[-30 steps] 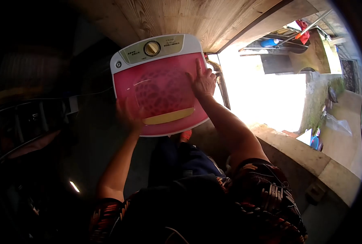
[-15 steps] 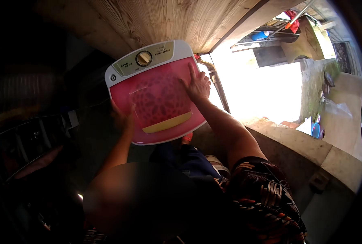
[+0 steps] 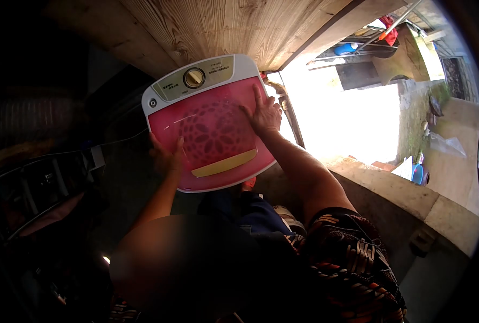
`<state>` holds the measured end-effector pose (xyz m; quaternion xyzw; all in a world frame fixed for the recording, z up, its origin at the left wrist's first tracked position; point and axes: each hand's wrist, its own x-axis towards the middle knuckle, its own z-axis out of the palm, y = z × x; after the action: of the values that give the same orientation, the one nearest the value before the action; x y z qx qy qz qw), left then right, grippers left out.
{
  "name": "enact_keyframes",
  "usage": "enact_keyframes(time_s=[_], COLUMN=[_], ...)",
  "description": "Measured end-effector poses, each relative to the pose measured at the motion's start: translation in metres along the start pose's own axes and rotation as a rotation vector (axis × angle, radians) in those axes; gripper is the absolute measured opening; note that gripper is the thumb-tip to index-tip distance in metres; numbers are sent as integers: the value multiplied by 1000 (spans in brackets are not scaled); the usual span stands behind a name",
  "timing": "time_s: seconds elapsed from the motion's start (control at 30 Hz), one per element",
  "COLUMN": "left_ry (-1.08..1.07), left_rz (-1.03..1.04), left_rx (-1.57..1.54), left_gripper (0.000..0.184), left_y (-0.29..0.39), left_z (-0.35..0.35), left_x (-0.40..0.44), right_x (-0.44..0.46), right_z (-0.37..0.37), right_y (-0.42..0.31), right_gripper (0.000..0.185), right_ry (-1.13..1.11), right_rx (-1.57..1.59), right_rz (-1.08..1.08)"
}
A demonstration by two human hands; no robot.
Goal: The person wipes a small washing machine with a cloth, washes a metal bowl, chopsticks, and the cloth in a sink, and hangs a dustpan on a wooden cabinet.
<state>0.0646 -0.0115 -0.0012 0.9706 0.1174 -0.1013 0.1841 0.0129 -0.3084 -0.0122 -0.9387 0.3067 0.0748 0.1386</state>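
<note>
A small washing machine (image 3: 164,121) with a white rim and a pink lid (image 3: 166,134) stands before me, seen from above and turned at an angle. Its control panel has a round timer knob (image 3: 194,78), and a dark flower pattern shows on the lid above a pale yellow strip. My right hand (image 3: 266,116) grips the right edge, thumb lying on the lid and fingers along the side. On the left edge is my left hand (image 3: 166,156), in shadow, its thumb on the lid and its fingers against the side, partly hard to make out.
A wooden panel (image 3: 212,32) rises just behind the machine. A thin cable (image 3: 126,140) runs off to the left, towards a dark open container (image 3: 45,180). To the right are a bright doorway, a stone ledge (image 3: 406,194) and a blue basin (image 3: 417,173).
The washing machine has shifted slightly to the right, and both hands have moved along with it. The cable on the left shows more clearly now.
</note>
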Motion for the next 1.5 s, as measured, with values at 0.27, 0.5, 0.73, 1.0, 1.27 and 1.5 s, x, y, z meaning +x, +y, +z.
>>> enact_keyframes(time_s=[0.27,0.5,0.73,1.0,1.27,1.5], left_ry=[-24,9,23,43,28,25], left_rz=[18,58,49,60,59,59], left_rx=[-25,-34,-15,14,3,7], left_gripper=[105,105,107,107,105,107], left_y=[5,-1,-7,-10,-7,-7], left_z=[-10,-5,3,6,2,3], left_x=[-6,-4,1,3,1,1], right_x=[-2,-3,-2,-2,-2,-2], right_z=[-4,-1,-5,-5,-4,-3], right_y=[-1,-1,-2,-3,-3,-3], right_gripper=[81,82,82,83,82,82], right_ry=[-8,3,-14,-20,-21,-10], right_rx=[29,19,18,18,5,14], right_rz=[-15,-30,-25,-18,-15,-15])
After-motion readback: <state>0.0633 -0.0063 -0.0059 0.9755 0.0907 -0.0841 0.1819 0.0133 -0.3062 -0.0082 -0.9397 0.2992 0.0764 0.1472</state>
